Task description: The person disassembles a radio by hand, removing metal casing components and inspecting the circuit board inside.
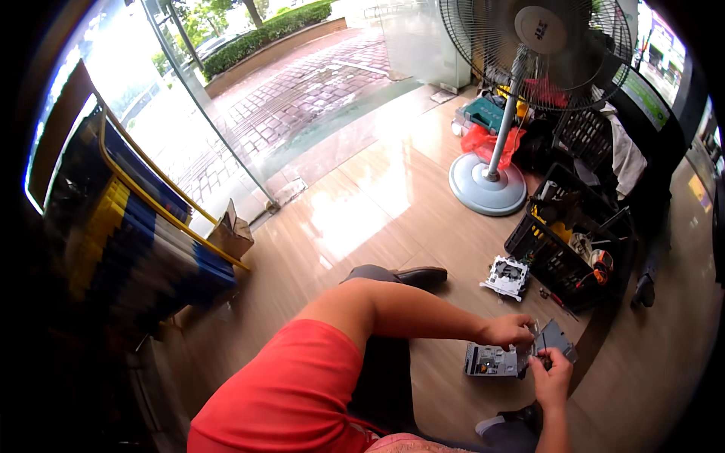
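A grey plastic housing (491, 361) with inner parts showing lies on the floor in front of me, at the lower right. Beside its right end, a flat grey panel (557, 337) stands tilted. My left hand (510, 331) reaches over the housing from the left, its fingers closed where housing and panel meet. From below, my right hand (554, 373) comes to the same spot with thumb and fingers pinched together. What either hand grips is too small and partly covered by the fingers.
A white frame-like part (507, 277) and a red-handled screwdriver (555, 300) lie beyond the housing, near a black crate (563, 264) of tools. Farther back stands a pedestal fan (489, 185). Yellow-framed racks (136, 241) and a cardboard box (232, 231) are at left, near a glass door.
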`<state>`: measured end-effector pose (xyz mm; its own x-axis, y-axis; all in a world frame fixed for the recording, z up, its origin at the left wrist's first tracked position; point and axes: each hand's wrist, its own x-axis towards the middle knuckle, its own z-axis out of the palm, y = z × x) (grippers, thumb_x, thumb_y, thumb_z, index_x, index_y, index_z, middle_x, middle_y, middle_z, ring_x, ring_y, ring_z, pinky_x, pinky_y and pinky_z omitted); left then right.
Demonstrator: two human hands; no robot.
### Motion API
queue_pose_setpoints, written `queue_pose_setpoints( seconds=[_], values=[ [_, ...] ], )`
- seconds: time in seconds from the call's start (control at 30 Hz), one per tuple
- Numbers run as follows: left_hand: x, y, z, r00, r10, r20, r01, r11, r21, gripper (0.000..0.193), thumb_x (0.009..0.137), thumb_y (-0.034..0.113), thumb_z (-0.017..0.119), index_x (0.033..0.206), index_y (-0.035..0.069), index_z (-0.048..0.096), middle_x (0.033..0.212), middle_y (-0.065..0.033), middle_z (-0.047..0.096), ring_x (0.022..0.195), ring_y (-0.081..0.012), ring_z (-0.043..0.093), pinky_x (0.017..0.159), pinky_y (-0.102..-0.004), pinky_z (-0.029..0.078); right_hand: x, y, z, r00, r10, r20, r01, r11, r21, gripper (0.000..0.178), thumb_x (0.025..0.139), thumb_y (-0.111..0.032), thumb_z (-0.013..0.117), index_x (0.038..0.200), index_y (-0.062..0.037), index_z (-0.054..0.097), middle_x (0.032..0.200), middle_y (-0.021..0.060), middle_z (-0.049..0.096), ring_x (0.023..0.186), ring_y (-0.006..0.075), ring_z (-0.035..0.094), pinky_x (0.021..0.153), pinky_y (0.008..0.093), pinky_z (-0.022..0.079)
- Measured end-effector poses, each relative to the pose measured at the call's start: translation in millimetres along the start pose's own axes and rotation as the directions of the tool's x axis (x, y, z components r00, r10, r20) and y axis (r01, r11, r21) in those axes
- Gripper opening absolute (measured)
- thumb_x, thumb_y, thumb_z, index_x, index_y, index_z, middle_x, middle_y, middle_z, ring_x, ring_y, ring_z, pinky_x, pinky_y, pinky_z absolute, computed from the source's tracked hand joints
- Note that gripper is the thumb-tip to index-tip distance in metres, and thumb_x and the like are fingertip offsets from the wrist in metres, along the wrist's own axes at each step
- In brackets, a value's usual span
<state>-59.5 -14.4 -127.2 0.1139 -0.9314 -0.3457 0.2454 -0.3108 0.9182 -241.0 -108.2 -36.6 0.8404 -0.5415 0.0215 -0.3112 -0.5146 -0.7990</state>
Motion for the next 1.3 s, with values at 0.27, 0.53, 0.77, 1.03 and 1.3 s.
queue_pose_setpoints(
  seconds=[0.27,0.53,0.77,1.03,1.3],
  values=[
    [-1.2,6.0,7.3,0.999,0.014,0.031,-0.011,0.994,-0.106,0.046,0.092,0.043,0.06,0.122,0.008,0.056,0.099,-0.0072,0.06,0.089,-0.0193,0.061,0.066,-0.0363,0.058,-0.5,-6.3,-6.2,0.998,-0.066,0.014,0.066,0.998,0.001,0.021,0.077,-0.011,0.078,0.086,0.0019,0.064,0.069,0.0129,0.062,0.06,0.0211,0.058,0.059,0.034,0.046],
    [1.9,2.3,4.9,0.984,-0.033,0.177,0.056,0.99,-0.13,0.052,0.093,0.04,0.059,0.135,0.012,0.046,0.124,-0.0066,0.057,0.109,-0.0218,0.06,0.078,-0.0385,0.057,0.3,-16.4,-8.4,0.995,-0.095,0.007,0.095,0.995,-0.021,0.022,0.077,-0.015,0.078,0.086,0.0,0.064,0.066,0.011,0.06,0.059,0.0195,0.057,0.057,0.0337,0.046],
    [4.5,-11.4,4.4,0.984,-0.044,0.171,0.079,0.975,-0.207,0.054,0.093,0.037,0.061,0.136,0.011,0.044,0.126,-0.0071,0.057,0.106,-0.0227,0.063,0.08,-0.0383,0.058,-1.4,-24.0,-6.7,0.987,-0.163,0.004,0.163,0.985,-0.058,0.023,0.078,-0.016,0.079,0.089,-0.0016,0.064,0.079,0.0163,0.066,0.07,0.0328,0.066,0.062,0.0396,0.05],
    [-13.1,13.6,7.2,0.998,-0.001,0.066,0.008,0.994,-0.106,0.055,0.095,0.044,0.061,0.133,0.008,0.045,0.11,-0.0078,0.062,0.091,-0.0179,0.064,0.075,-0.034,0.056,-3.5,-30.4,-6.0,0.979,-0.202,-0.016,0.2,0.977,-0.076,0.018,0.082,-0.013,0.074,0.092,-0.0021,0.063,0.08,0.0165,0.065,0.071,0.0344,0.065,0.064,0.0406,0.05],
    [-14.1,28.9,5.6,0.999,-0.001,-0.035,-0.003,0.995,-0.096,0.055,0.096,0.047,0.062,0.128,0.005,0.048,0.102,-0.0075,0.058,0.092,-0.0169,0.062,0.075,-0.0337,0.056,0.9,-26.2,-13.3,0.97,-0.23,-0.073,0.225,0.971,-0.08,0.013,0.091,-0.006,0.06,0.101,0.0014,0.064,0.09,0.0201,0.067,0.083,0.0368,0.067,0.073,0.0402,0.052]
  ],
)
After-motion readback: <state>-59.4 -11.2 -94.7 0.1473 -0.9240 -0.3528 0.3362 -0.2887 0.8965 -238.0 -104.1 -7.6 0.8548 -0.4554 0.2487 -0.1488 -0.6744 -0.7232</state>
